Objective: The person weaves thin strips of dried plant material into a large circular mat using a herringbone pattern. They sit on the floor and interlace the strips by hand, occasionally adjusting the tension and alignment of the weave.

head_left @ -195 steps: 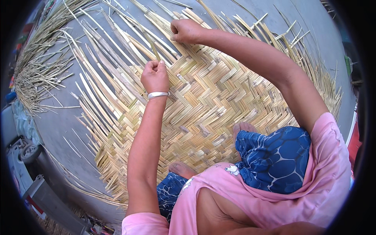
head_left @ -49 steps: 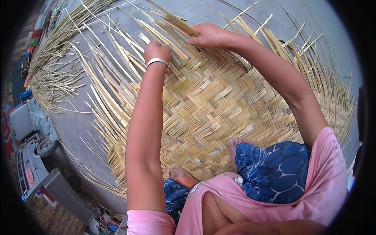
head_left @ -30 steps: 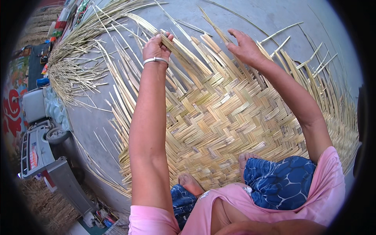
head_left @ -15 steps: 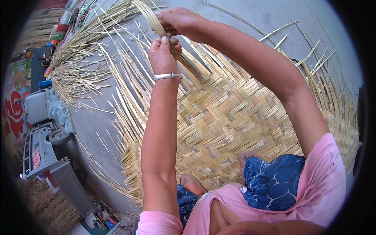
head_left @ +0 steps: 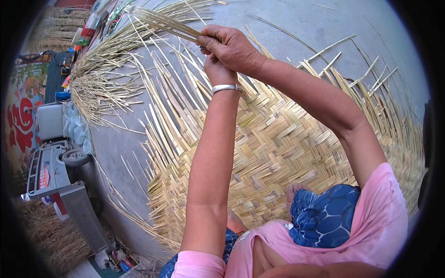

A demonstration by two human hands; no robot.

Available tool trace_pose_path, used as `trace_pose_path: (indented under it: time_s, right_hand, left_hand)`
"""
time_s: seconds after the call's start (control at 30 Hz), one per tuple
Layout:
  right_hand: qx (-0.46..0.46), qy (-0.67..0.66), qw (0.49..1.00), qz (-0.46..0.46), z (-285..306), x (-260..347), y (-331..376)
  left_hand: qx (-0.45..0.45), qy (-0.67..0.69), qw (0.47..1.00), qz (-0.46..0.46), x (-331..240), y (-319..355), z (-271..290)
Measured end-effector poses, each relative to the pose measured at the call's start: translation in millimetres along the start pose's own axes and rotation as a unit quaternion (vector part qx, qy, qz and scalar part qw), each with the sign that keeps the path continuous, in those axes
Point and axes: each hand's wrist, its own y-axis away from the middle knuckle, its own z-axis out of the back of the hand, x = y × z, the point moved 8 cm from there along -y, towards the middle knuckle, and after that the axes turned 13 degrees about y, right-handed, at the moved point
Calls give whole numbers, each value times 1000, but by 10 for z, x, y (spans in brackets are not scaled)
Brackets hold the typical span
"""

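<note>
Above the far edge of a woven reed mat [head_left: 282,148], my two hands meet. My right hand [head_left: 229,46] is closed on a thin bunch of pale split-reed strips [head_left: 167,25], thumb and fingers pinched together. The strips slant from it to the upper left. Just under and against it is my left hand [head_left: 219,72], a silver bangle on its wrist. Its fingers are curled and mostly covered by my right hand, so what they hold is hidden. The mat has a zigzag weave, with loose unwoven ends [head_left: 169,97] fanning out along its far and left sides.
A heap of loose reed strips [head_left: 104,85] lies on the grey floor [head_left: 118,143] at the upper left. Farther left stands a grey three-wheeled cart [head_left: 76,204] beside dry straw [head_left: 55,238]. My bare foot [head_left: 292,192] rests on the mat.
Both hands have shifted rightward in view, and my right hand has come down over my left hand's fingers. The strips, earlier curving up between the hands, now stretch straighter toward the upper left.
</note>
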Motion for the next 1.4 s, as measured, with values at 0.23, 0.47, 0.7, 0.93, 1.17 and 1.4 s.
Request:
trace_pose_path:
  time_s: [0.23,0.47,0.7,0.93,1.17,1.4]
  right_hand:
    - [-1,-207,973,-97,34,56,-64]
    - [-43,-314,930,-187,91,-565,-265]
    - [-1,-397,907,-142,-39,-206,-105]
    - [232,-348,904,-89,-227,389,374]
    - [335,-277,880,-190,-418,-246,1171]
    - [339,-124,893,-270,-367,-1005,1579]
  left_hand:
    - [66,-53,993,80,-170,152,28]
    - [82,-204,976,-11,-223,294,-146]
    - [-6,-194,978,-83,-227,40,40]
    - [16,-55,995,76,-885,-50,86]
    - [199,71,974,85,-2522,134,-549]
    - [79,-383,916,-88,-3285,561,-651]
